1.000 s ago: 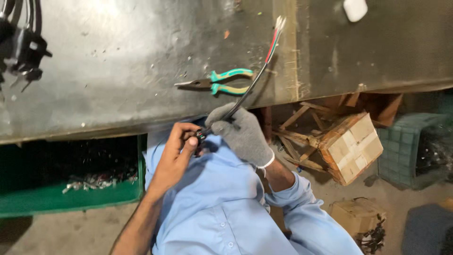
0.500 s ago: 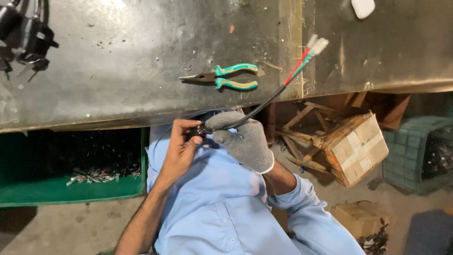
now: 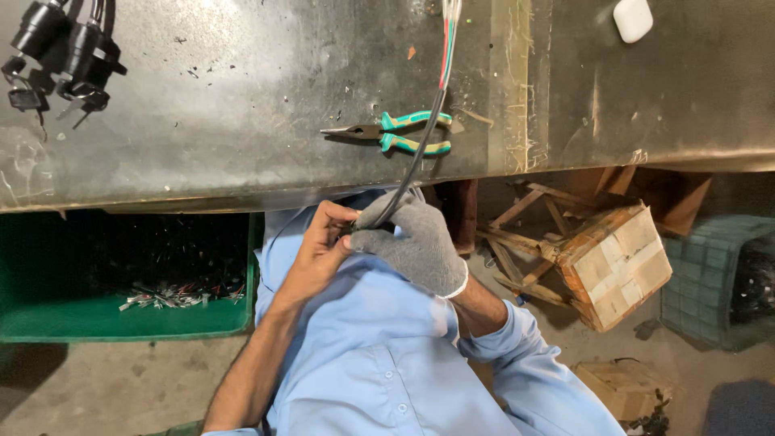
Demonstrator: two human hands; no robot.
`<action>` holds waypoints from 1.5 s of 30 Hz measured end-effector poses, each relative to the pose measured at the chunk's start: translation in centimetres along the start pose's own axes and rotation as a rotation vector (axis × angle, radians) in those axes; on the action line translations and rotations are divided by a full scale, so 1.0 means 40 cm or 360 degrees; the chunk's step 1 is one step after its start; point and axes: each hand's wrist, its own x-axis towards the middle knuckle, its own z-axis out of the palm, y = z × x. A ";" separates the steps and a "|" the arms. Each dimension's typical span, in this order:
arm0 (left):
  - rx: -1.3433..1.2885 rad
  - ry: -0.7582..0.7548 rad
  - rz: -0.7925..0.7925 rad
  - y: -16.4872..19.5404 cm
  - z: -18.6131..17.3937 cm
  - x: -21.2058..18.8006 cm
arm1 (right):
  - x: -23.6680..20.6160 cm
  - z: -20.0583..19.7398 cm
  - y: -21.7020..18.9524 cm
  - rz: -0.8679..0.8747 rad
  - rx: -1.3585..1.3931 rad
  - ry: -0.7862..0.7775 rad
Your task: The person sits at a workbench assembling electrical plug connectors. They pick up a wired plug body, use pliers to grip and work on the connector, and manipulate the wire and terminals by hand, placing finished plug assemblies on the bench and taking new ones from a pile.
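Between the fingers of both hands, just below the desk (image 3: 242,161) edge, the black cable (image 3: 420,141) was pinched at its lower end: the gloved right hand (image 3: 412,242) wrapped it, the bare left hand (image 3: 323,242) closed narrowly on its tip. Since half a second earlier the free end with coloured wires (image 3: 446,48) had swung from a rightward slant to nearly upright above the fingers. The green-handled pliers (image 3: 395,133) lay untouched beyond the fingertips, under the cable.

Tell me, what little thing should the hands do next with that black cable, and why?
Probably keep the gloved right hand gripping the black cable while the bare left hand works at its near end. Both hands pinch it there, and the far end with coloured wires hangs free above the pliers.
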 end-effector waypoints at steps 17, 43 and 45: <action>-0.0459 -0.0012 -0.0298 -0.058 -0.004 -0.070 | -0.053 0.035 0.027 0.0322 0.0358 -0.0133; 0.1535 0.0176 0.0349 0.037 0.090 -0.045 | -0.077 0.054 0.125 -0.0061 -0.0250 0.0105; 0.1593 0.0184 0.0332 0.050 0.087 -0.032 | -0.078 0.053 0.124 0.0562 0.0161 -0.0148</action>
